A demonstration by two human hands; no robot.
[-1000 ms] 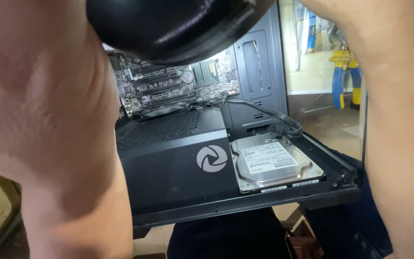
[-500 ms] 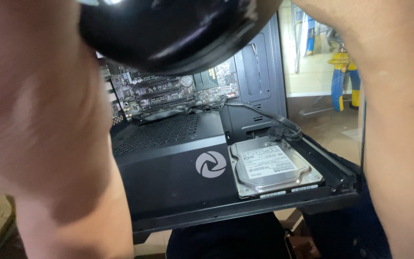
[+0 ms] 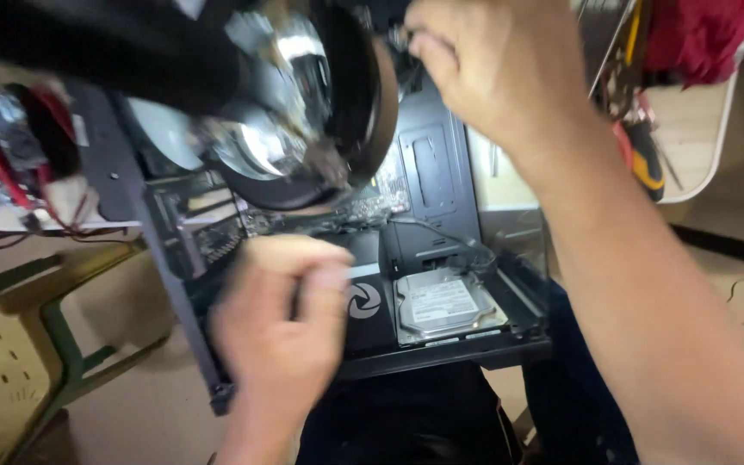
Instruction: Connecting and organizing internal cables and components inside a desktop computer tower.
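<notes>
Nearest, left hand [image 3: 282,331] balled into a loose fist low in the middle, fingers curled in, thumb across them; whether anything sits inside, impossible to tell through the blur. Just behind it, open black computer case [image 3: 174,258] tipped on its side, resting close against the lap. Inside the case, toward the near edge: black shroud with a round white emblem [image 3: 363,300], and right beside it 1 silver hard drive [image 3: 448,303] lying flat in its bay, label up. Deeper in the case, green circuit board [image 3: 389,185], mostly hidden. Above that, large black rounded object with a shiny lens-like face [image 3: 294,112], close to the camera and smeared by motion. Right hand [image 3: 497,65] raised at the top, fingers bent and pinched near the upper edge of the case; grasped item unclear. Far left, yellow-green chair [image 3: 19,362].
</notes>
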